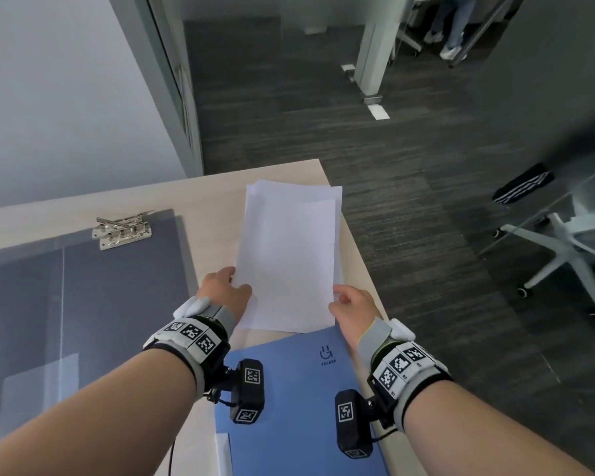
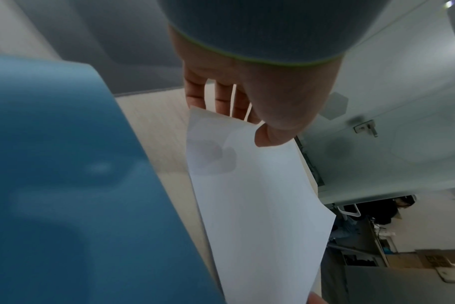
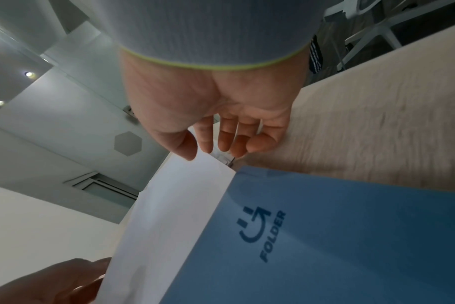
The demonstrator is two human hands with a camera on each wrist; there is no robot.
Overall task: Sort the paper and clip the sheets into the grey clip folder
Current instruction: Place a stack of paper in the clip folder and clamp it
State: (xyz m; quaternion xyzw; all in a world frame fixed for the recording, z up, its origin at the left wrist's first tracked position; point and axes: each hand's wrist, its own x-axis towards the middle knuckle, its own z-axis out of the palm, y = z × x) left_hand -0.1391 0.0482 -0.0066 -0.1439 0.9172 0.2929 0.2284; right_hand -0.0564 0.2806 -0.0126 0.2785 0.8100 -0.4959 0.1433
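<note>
clip folder [image 1: 83,297] left on table [image 1: 207,194], sheets [image 1: 289,252] right, folder [image 1: 299,389] nearest

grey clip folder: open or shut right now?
Open: the grey clip folder lies spread flat on the table, metal clip exposed, no sheets in it.

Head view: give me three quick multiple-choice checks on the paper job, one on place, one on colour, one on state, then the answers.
1. Where is the grey clip folder relative to the sheets?
A. to their left
B. to their right
C. on top of them

2. What colour is the folder marked FOLDER?
A. red
B. blue
C. green

3. How are the sheets held?
A. clipped in
B. lying untouched
C. held by both hands

Answers: 1 A, it lies open left of the paper, its metal clip at the far end. 2 B, its cover is blue. 3 C, the left hand and right hand each pinch a near corner.
</note>
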